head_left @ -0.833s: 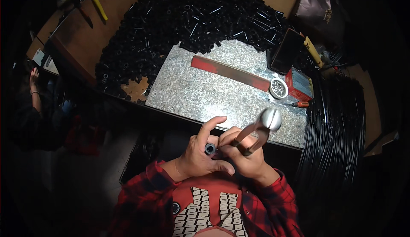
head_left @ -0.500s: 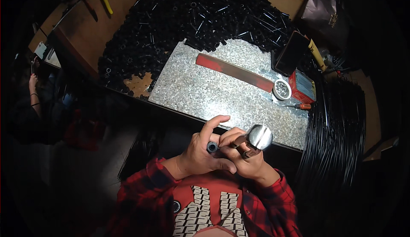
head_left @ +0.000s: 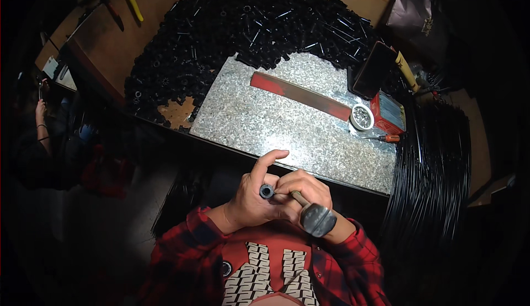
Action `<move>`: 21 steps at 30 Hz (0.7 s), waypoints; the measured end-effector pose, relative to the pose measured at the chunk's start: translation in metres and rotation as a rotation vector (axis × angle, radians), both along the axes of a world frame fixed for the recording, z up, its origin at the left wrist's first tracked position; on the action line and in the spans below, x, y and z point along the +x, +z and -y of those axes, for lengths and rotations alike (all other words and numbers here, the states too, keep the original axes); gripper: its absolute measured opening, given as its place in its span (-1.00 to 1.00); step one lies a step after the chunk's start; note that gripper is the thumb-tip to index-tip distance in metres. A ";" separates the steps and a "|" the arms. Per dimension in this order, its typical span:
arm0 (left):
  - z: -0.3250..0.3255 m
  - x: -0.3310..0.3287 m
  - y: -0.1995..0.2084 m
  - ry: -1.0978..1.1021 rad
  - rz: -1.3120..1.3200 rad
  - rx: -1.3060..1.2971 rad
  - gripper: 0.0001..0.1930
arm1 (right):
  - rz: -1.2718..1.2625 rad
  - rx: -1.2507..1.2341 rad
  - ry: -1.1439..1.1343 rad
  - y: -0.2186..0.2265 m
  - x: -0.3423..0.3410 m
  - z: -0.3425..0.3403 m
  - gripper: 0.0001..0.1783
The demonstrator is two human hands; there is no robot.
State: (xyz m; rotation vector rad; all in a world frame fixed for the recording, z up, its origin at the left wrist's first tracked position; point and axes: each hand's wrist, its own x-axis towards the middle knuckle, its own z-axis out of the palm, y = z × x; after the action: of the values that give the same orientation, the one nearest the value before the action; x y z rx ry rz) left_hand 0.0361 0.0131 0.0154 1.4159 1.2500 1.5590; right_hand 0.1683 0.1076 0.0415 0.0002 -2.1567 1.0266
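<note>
Plainly, steadiness matters most here

From where I stand, the speckled tabletop point(head_left: 232, 118) stretches beyond the work. Nearer, the right grip point(head_left: 314, 190) is clamped on a hammer-like tool point(head_left: 318, 220); the left grip point(head_left: 243, 200) curls round a black tube point(head_left: 266, 191), open end up, index finger point(head_left: 269, 161) lifted clear. I'd hold the tube firm and that finger well away from the tool's head.

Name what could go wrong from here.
The right hand holds a hammer beside the left hand, which grips a dark tubular part: a stray blow might bruise the left hand. The open white cup of small shiny bits might spill if the reddish bar beside it is bumped.
</note>
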 end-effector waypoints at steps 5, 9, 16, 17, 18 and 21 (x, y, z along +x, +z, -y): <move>0.000 -0.003 0.001 0.015 -0.013 -0.022 0.09 | -0.014 0.026 0.003 0.004 -0.003 0.000 -0.78; 0.001 -0.002 -0.002 0.032 0.010 -0.025 0.09 | -0.022 0.053 0.013 0.003 -0.004 0.000 -0.76; 0.002 -0.003 0.002 0.029 -0.014 -0.006 0.10 | -0.036 0.056 -0.024 0.005 -0.005 0.002 -0.78; 0.003 -0.004 0.004 0.025 -0.015 -0.004 0.10 | -0.001 0.014 -0.040 0.002 -0.004 0.002 -0.79; 0.003 -0.004 0.006 0.023 -0.047 0.004 0.10 | 0.034 -0.029 -0.056 0.000 -0.003 0.002 -0.80; 0.002 -0.005 0.006 0.037 -0.112 0.020 0.09 | 0.049 -0.133 -0.048 -0.004 -0.003 0.004 -0.81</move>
State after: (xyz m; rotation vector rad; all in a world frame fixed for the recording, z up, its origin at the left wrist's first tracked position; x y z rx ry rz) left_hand 0.0306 0.0106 0.0216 1.5188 1.3356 1.5392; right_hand 0.1651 0.1032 0.0379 -0.1397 -2.1178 1.1507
